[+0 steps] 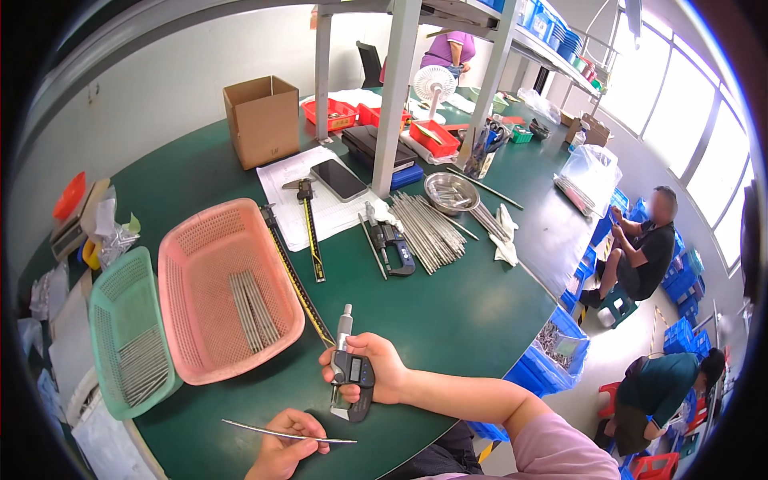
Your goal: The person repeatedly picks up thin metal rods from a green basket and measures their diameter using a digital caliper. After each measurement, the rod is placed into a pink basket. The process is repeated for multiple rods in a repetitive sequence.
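Observation:
Near the table's front edge, my left hand (290, 445) pinches a thin metal rod (254, 428), which lies roughly level and sticks out on both sides of the fingers. Just above and to its right, my right hand (379, 366) grips a digital micrometer (360, 376), its thimble pointing up and its black frame low. The rod is apart from the micrometer. Left of my hands stands a pink basket (192, 320) with several rods (254, 312) inside. Beside it a green basket (108, 344) holds more thin rods (146, 370).
A pile of metal rods (424, 232) lies ahead beside a second micrometer (394, 246) and a steel bowl (452, 194). A long caliper (298, 276), a smaller caliper (310, 228) and a phone (339, 179) lie nearby. Shelf posts (395, 104) rise behind. People sit at right.

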A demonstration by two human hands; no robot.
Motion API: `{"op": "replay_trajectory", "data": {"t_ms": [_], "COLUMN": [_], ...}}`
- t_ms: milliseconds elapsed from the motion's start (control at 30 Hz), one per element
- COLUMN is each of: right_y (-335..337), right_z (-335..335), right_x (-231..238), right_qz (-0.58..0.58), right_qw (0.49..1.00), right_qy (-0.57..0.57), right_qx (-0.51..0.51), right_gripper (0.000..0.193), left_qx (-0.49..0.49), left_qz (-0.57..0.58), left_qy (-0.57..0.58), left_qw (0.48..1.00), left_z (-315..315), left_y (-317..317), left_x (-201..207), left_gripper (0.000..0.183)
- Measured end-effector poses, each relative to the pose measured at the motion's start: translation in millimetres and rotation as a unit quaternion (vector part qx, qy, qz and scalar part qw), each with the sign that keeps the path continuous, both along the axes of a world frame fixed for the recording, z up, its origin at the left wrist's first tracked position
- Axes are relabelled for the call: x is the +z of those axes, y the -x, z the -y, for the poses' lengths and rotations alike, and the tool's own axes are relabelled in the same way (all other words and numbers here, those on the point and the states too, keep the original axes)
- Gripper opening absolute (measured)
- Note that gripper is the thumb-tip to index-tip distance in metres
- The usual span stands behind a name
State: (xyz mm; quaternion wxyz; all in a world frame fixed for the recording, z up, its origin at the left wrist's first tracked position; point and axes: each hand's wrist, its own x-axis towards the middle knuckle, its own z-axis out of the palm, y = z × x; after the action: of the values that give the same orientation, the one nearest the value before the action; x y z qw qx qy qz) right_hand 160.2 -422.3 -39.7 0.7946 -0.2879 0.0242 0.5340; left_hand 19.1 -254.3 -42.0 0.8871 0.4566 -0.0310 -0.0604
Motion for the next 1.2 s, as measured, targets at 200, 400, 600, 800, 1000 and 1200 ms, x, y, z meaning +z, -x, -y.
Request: {"op": "replay_trajectory", "data": {"t_ms": [200, 400, 600, 800, 1000, 1200], "right_y": [0.1, -1.0, -1.6, -3.8, 7.3, 0.7], "right_z": [-3.1, -2.1, 1.5, -0.3, -7.5, -5.0], "right_x": [-2.2, -1.2, 4.2, 6.4, 6.6, 6.0], "right_qz": [-0.007, -0.006, 0.022, 0.026, 0.045, 0.045], "right_qw": [1.000, 1.000, 1.000, 0.998, 0.998, 0.998], "right_qy": [-0.017, -0.009, 0.004, 0.056, 0.046, 0.035], "right_qx": [0.002, 0.006, 0.000, -0.001, 0.006, 0.032], "right_gripper": [0.043, 0.043, 0.051, 0.066, 0.062, 0.064], "left_qx": [-0.013, -0.015, 0.017, 0.083, 0.049, 0.056], "left_qz": [-0.002, 0.002, 0.022, -0.055, -0.055, -0.079], "left_qy": [-0.004, -0.031, -0.093, -0.067, -0.088, -0.072], "left_qw": [1.000, 0.999, 0.995, 0.993, 0.993, 0.993], "left_z": [-3.9, -1.1, 3.0, 5.9, -3.2, -2.6], "left_y": [0.1, -0.3, -5.8, -16.7, -6.7, -9.8], "left_x": [0.8, -3.2, -4.6, -5.1, -7.3, -6.3], "left_gripper": [0.015, 0.016, 0.012, 0.012, 0.015, 0.017]}}
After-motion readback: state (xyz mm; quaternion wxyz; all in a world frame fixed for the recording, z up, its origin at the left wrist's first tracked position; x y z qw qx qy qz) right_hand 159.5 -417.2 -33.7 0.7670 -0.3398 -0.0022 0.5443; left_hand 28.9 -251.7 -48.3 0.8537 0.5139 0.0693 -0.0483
